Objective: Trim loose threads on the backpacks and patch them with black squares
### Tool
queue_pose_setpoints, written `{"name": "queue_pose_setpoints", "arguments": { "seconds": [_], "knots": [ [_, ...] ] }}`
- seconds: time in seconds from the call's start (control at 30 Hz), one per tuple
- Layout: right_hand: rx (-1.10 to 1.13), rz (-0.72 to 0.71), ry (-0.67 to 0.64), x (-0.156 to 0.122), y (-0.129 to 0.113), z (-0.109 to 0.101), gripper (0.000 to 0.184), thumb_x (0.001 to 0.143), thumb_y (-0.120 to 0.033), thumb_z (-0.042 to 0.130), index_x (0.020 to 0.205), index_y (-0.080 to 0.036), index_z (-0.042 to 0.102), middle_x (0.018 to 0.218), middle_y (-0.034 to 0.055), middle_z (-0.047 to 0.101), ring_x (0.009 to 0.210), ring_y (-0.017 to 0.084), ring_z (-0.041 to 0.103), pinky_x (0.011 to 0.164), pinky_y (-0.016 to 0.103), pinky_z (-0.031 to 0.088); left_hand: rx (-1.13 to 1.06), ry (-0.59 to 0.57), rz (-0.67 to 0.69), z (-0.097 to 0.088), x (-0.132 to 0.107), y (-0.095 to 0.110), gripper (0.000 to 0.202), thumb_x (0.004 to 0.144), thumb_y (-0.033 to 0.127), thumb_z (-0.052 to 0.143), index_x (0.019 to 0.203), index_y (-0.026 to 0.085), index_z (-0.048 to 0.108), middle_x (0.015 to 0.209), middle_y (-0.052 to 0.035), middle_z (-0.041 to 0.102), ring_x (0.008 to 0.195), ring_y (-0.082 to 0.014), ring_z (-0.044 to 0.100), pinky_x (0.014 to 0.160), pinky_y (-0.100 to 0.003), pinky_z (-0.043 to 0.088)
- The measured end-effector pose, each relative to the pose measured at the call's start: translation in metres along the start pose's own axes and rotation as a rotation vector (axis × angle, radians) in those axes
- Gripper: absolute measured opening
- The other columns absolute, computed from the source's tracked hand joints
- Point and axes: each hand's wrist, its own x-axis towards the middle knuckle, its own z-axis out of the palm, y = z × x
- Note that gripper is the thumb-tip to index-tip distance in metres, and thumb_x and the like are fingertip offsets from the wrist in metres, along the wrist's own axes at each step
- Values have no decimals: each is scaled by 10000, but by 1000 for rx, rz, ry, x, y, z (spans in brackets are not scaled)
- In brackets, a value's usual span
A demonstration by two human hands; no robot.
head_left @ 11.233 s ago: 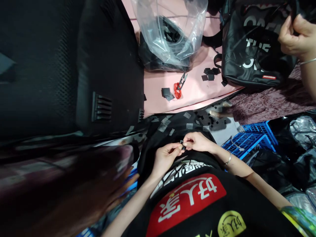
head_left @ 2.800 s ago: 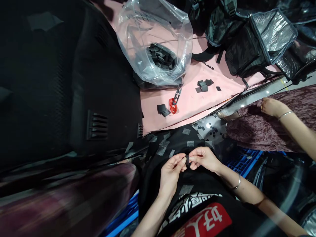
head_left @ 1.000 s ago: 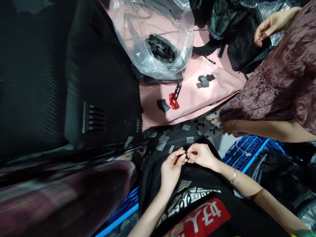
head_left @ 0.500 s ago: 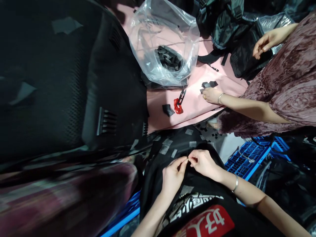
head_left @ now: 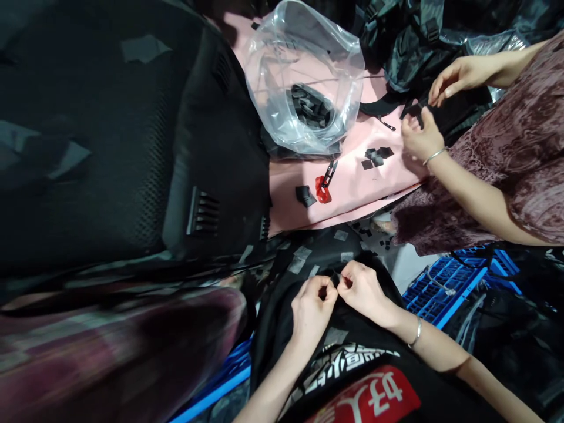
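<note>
In the head view, my left hand (head_left: 312,305) and my right hand (head_left: 363,294) meet fingertip to fingertip above my lap. Both are closed in a pinch on a small black piece (head_left: 335,276), which looks like a fabric scrap and is mostly covered by the fingers. Beneath them, black cloth (head_left: 282,311) lies over my lap. Several pale grey, thin rectangular scraps (head_left: 301,258) are scattered on it, just beyond my hands.
On the pink surface (head_left: 348,202) ahead lie thread snips with a red grip (head_left: 323,191), black scraps (head_left: 376,157) and a clear plastic bag (head_left: 264,88) of dark pieces. A black padded bag (head_left: 132,147) stands left. A co-worker's hands (head_left: 423,141) work at right, near a blue crate (head_left: 434,288).
My fingers have shifted slightly, and more of the black piece shows between them. The co-worker's lower hand has left the scraps and lifted to the right, towards their other hand.
</note>
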Motion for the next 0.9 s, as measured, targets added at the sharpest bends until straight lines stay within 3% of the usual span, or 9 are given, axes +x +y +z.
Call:
{"name": "queue_pose_setpoints", "arguments": {
  "seconds": [0.2,0.43,0.6,0.73,0.9],
  "knots": [
    [216,89,-47,7,-2,-5,75,719,-165,474,679,-179,536,680,-6,580,603,105,531,561,198,408,-223,-89,-192,1,4,-5,144,747,316,511,751,192,584,688,-8,633,630,-152,589,633,-251,453],
    [204,38,-4,4,-3,-2,75,727,-159,471,715,-174,544,711,14,585,603,108,525,595,215,436,-522,-92,-267,6,6,0,288,705,376,613,917,184,576,831,-25,638,794,-176,613,771,-287,476],
    [208,31,-5,1,-5,-3,89,747,-181,463,683,-175,525,677,12,569,588,105,514,592,219,436,-389,-77,-246,8,6,-6,206,746,378,568,825,190,597,787,-22,647,727,-166,612,722,-275,475],
    [397,185,-17,6,3,3,103,722,-251,503,648,-187,472,653,-5,556,560,98,506,566,224,457,-304,-38,-242,7,7,-8,206,761,387,539,777,191,603,700,-28,662,661,-176,627,679,-286,481],
    [821,388,-72,13,20,7,227,641,-343,583,656,-193,414,662,-18,546,554,103,543,553,251,506,-629,-99,-410,5,10,-6,260,697,412,610,751,158,593,634,-21,652,612,-177,636,640,-292,505]
  ]
}}
